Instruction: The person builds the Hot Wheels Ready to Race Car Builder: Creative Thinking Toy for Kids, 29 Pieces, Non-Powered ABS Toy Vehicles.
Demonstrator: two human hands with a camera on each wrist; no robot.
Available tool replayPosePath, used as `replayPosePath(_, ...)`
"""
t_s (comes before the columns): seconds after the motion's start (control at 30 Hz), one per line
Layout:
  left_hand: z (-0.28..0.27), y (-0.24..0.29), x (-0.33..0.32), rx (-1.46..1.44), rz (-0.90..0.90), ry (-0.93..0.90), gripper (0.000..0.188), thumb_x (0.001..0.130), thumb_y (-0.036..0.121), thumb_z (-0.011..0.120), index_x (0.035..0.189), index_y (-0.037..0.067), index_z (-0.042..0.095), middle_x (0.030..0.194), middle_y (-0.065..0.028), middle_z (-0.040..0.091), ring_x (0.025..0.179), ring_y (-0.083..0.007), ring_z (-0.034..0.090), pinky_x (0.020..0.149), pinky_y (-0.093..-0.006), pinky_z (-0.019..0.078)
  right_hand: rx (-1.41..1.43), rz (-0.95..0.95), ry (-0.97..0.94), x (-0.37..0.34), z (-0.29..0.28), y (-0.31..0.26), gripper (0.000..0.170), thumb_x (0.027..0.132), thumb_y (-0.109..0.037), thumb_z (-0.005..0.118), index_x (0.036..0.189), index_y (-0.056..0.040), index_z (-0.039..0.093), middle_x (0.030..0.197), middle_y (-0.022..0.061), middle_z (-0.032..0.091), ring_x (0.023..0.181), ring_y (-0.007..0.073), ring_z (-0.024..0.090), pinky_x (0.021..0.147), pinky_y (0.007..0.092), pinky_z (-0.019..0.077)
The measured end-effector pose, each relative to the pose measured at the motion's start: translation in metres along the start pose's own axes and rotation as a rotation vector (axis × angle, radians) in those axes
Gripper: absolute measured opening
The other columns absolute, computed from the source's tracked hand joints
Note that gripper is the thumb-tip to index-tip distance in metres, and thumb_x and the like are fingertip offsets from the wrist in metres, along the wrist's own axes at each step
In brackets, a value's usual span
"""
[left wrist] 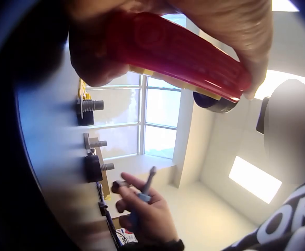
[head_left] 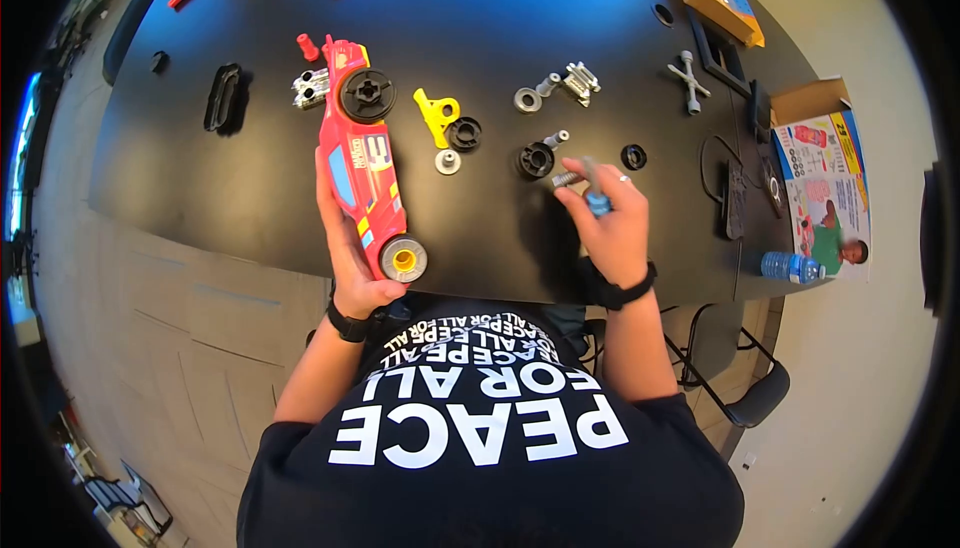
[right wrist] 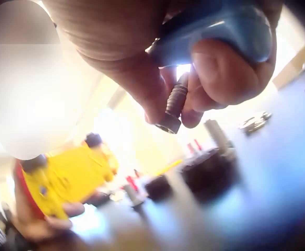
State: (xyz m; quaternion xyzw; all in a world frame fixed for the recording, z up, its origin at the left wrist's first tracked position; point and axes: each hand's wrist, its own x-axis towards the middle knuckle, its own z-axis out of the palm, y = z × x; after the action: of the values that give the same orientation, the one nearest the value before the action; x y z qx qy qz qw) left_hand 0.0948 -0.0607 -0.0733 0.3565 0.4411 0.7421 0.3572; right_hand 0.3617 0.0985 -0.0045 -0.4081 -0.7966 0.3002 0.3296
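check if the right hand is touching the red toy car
Apart. The head view shows a wide stretch of black table between the right hand and the red toy car, which the left hand holds.

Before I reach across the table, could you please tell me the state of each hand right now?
Left hand: holding the red toy car.
Right hand: closed around a blue-handled tool, pinching a gray screw.
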Motion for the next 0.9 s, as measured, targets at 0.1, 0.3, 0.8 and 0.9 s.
replayPosePath(0.1,0.005,0.000,0.001,-0.017,0.042,0.025,0.171,0.061,0.061,0.106,0.179,0.009,-0.007,0.178,-0.0172,0.023,0.161,-0.0301,0.037,0.130,-0.0476,0.0347,0.581,0.351,-0.236,-0.009,-0.017,-0.046,0.031,0.092,-0.002,0.084,0.122,-0.0049,0.081,0.100,0.0091,0.076,0.089,0.0202,0.069,0.082,0.0347,0.0533)
replayPosePath(0.3,0.012,0.008,0.004,-0.021,0.028,0.011,0.172,0.061,0.058,0.107,0.179,0.010,-0.009,0.179,-0.0176,0.022,0.158,-0.0313,0.041,0.128,-0.0475,0.0388,0.644,-0.075,-0.517,-0.012,0.026,-0.090,0.030,0.097,-0.003,0.081,0.128,-0.0033,0.079,0.099,0.0067,0.074,0.084,0.0122,0.067,0.075,0.0285,0.0511)
replayPosePath(0.8,0.014,-0.001,0.000,0.135,0.207,0.052,0.170,0.063,0.047,0.109,0.178,0.008,-0.011,0.176,-0.0188,0.025,0.152,-0.0305,0.047,0.121,-0.0462,0.0467,0.196,-0.009,-0.298,-0.017,0.025,-0.083,0.033,0.096,-0.003,0.080,0.123,-0.0025,0.059,0.088,0.0084,0.064,0.077,0.0238,0.066,0.071,0.0356,0.0533)
replayPosePath(0.9,0.013,0.000,-0.001,0.171,0.217,0.042,0.170,0.064,0.046,0.108,0.177,0.008,-0.011,0.175,-0.0192,0.025,0.151,-0.0310,0.048,0.120,-0.0469,0.0483,0.100,-0.175,-0.356,-0.018,-0.014,-0.080,0.052,0.094,0.002,0.077,0.142,-0.0029,0.060,0.113,0.0125,0.066,0.098,0.0314,0.066,0.081,0.0409,0.0557)
